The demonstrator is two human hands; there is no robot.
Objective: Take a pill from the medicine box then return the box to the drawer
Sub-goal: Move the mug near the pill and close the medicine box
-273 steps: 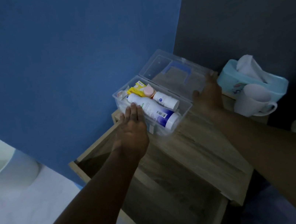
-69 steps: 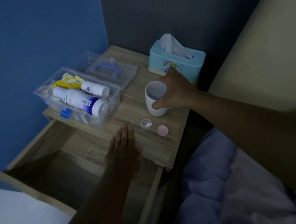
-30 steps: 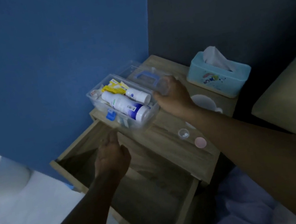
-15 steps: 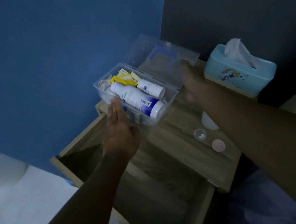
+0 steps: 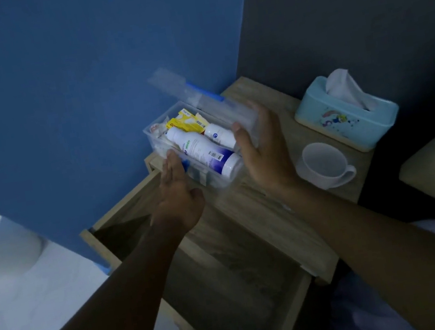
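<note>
The clear medicine box is sitting on the back left corner of the wooden nightstand, against the blue wall. Its transparent lid, carrying a blue handle, is standing tilted up over the box at about 12 o'clock, blurred, so its exact angle is hard to read. Inside, a large white bottle with a dark blue band is lying on its side, a smaller white bottle is lying beside it at its 2 o'clock, and a yellow packet is lying behind them.

The left hand is lying flat and open, fingers together, touching the box's near left side at 7 o'clock and grasping nothing. The right hand is spread open at the box's 3 o'clock; its thumb is lying against the box's right end, fingers reaching up toward the lid's edge, not closing around anything.

The drawer is standing pulled out below the top, at 6 o'clock from the box. A white mug is standing at 3 o'clock from the right hand, near a light blue tissue box.
</note>
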